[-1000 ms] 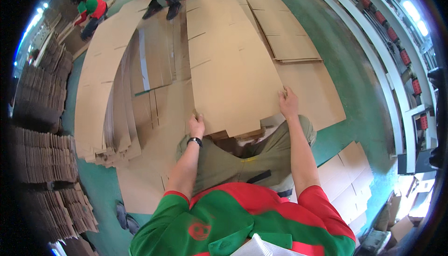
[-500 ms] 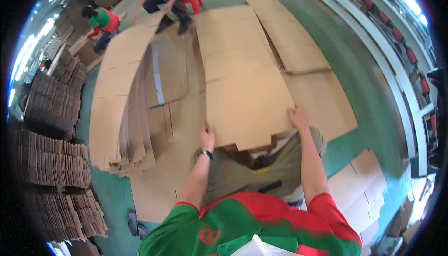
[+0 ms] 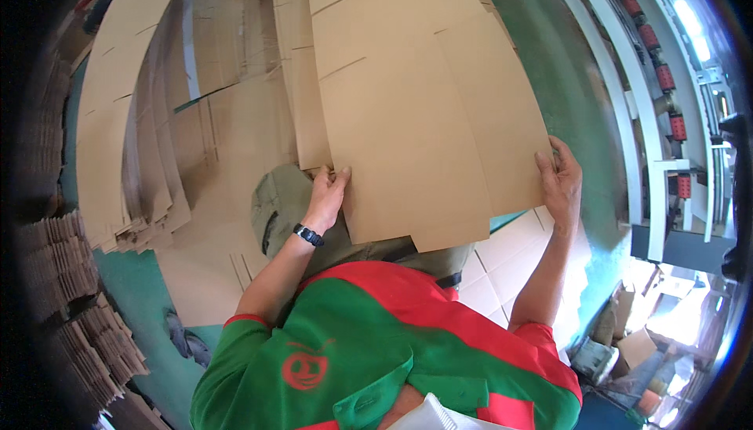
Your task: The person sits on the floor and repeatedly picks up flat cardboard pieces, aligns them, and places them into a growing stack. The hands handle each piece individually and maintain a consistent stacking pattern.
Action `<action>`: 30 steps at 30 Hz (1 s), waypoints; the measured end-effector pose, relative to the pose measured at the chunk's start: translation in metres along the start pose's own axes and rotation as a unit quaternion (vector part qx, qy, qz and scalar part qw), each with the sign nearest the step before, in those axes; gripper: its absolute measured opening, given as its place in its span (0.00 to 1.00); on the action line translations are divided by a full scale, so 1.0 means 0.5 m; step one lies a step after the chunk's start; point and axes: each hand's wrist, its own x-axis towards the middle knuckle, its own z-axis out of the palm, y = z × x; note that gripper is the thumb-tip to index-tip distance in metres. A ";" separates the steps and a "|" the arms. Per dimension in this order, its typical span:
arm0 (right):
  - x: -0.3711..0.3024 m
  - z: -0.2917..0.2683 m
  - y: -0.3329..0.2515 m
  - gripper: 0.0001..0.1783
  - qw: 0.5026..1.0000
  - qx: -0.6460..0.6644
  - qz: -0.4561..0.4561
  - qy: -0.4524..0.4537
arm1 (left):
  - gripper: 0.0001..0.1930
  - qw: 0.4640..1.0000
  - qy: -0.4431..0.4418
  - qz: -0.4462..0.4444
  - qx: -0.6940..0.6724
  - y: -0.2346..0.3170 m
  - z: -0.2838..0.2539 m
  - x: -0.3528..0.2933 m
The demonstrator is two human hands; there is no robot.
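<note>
A large flat cardboard sheet (image 3: pixel 416 124), creased and slotted with a notched near edge, reaches from above my lap far ahead. At its left edge, near the close corner, my left hand (image 3: pixel 328 194) pinches it. My right hand (image 3: pixel 560 183) is closed round the right edge, with the thumb on top and the fingertips partly hidden. A narrower cardboard piece (image 3: pixel 312 108) shows beside the sheet's left edge. Beneath and to the left lies another broad cardboard sheet (image 3: pixel 243 140).
To the left lies a pile of long cardboard sheets (image 3: pixel 118 116). Stacked cardboard (image 3: pixel 94 344) stands farther left. A white frame with red rollers (image 3: pixel 667 77) runs along the right. More cardboard (image 3: pixel 502 273) lies on the green floor at my right. Another person's feet show at the top.
Both hands have moved the sheet to the right, and its near end has swung over beside my right leg. The view has tilted down, and the co-workers are mostly out of sight.
</note>
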 end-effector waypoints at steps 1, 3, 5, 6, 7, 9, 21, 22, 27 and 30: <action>-0.009 -0.015 -0.010 0.24 0.999 -0.036 -0.004 0.006 | 0.17 1.000 -0.020 0.007 -0.011 0.001 0.015 -0.004; -0.024 -0.027 -0.029 0.23 0.998 -0.053 -0.021 0.004 | 0.16 0.999 -0.019 0.016 -0.029 0.005 0.033 -0.002; -0.040 -0.030 -0.041 0.23 0.996 -0.085 0.007 0.021 | 0.15 0.999 -0.024 0.020 -0.035 0.004 0.040 0.002; -0.046 -0.030 -0.044 0.23 0.996 -0.083 0.023 0.027 | 0.15 0.999 -0.028 0.022 -0.029 0.002 0.041 0.005; -0.051 -0.028 -0.044 0.23 0.994 -0.102 0.013 0.032 | 0.15 0.999 -0.029 0.012 -0.030 -0.002 0.041 0.007; -0.059 -0.024 -0.040 0.21 0.994 -0.100 0.034 0.042 | 0.14 0.999 -0.032 0.025 -0.026 -0.014 0.040 0.011; -0.081 -0.023 -0.020 0.23 0.989 -0.126 0.034 0.065 | 0.16 0.998 -0.056 0.002 -0.008 -0.013 0.047 0.005; -0.082 -0.024 -0.026 0.23 0.987 -0.146 0.024 0.055 | 0.17 0.998 -0.063 -0.009 -0.003 -0.008 0.047 0.004; -0.053 -0.063 -0.083 0.24 0.951 -0.291 0.050 0.086 | 0.17 0.995 -0.076 -0.013 -0.055 0.018 0.088 0.010; -0.027 -0.153 -0.146 0.23 0.965 -0.231 -0.035 0.117 | 0.17 0.989 -0.132 -0.061 -0.011 0.026 0.154 0.002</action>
